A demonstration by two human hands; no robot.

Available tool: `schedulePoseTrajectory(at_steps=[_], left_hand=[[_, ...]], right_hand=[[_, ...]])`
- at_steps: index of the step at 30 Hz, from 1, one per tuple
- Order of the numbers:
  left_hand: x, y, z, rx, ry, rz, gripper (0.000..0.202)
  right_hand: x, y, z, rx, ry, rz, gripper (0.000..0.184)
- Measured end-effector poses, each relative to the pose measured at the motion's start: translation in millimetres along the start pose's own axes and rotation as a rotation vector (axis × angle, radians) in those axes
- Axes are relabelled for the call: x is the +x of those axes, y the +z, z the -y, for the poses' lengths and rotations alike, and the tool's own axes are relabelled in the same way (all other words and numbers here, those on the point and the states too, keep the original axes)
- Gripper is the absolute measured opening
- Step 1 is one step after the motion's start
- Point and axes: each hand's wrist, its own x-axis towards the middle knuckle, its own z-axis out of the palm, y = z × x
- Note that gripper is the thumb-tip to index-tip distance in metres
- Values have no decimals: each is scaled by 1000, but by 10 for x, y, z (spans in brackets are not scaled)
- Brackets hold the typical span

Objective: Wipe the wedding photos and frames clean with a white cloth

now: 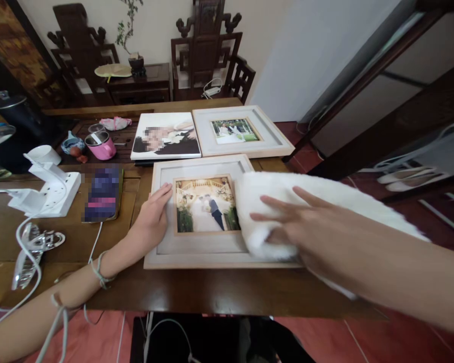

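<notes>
Three pictures lie on the table (pixel 212 292): a canvas print (pixel 166 132), a far frame (pixel 242 132), and the nearest frame (pixel 200 256) at the front edge, where I work. My left hand (pixel 153 217) rests flat and open on its left border, gripping nothing. My right hand (pixel 287 227), fingers spread, presses a white cloth (pixel 333 199) onto its right side without clutching it. I judge the wiping partway done, since the photo and left border lie uncovered.

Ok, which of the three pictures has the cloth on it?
The nearest framed photo: the white cloth covers its right side, the left hand lies on its left border. The frameless print and the far frame lie behind, untouched.
</notes>
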Motion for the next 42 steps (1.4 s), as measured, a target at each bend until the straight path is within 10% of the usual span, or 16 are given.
schedulePoseTrajectory(at_steps=[5,17,21,31,42], left_hand=[[7,7,-9,14,-16,2,53],[45,-9,-10,47,-26,12,53],[40,-12,3,44,5,7,52],[41,-35,-24,31,-17,52,53],[28,-43,-18,-4,-9,58,54]], right_hand=[[-166,-20,339,136,-34,-5,41],[479,-94,875,111,-446,13,48],[389,-61,767,100,-369,74,37],[-265,238,64,35,-81,-270,45],[610,109,-296,-263,35,-289,59]])
